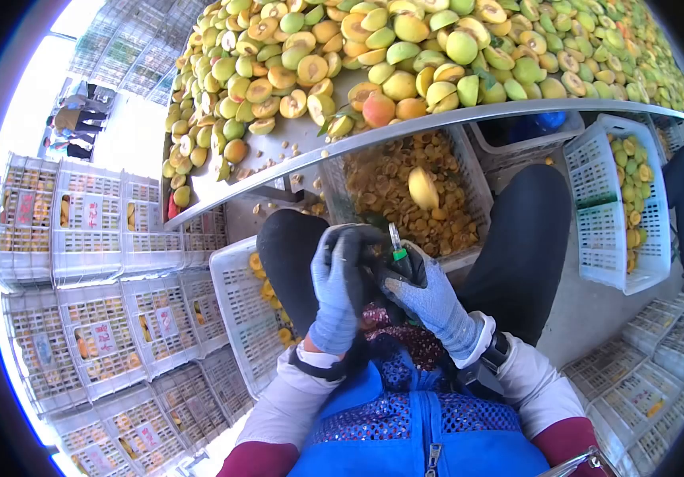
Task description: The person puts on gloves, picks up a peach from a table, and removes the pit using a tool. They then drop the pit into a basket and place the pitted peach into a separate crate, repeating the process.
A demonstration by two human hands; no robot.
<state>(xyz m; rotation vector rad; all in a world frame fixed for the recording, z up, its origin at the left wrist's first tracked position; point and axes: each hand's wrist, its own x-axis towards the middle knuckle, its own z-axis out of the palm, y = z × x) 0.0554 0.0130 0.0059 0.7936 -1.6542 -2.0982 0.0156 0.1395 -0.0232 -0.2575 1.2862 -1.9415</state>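
Both hands wear grey gloves with dark palms and are close together above the lap. My right hand (429,298) is closed around a small knife (398,245) with a green part and a short metal blade pointing up. My left hand (336,282) has its fingers curled inward beside it; whether anything lies inside them is hidden. A yellow fruit piece (422,188) appears in front of the hands, above a crate (481,179) of cut brownish-yellow pieces between the knees. Beyond, halved and whole fruits (411,28) cover a metal-edged table (294,163).
A white crate (235,318) with yellow fruit stands by the left leg. Another white crate (596,215) holds green fruit at the right. Stacked crates (91,262) fill the left side. People (79,119) stand far left; a co-worker's leg (680,207) shows at the right edge.
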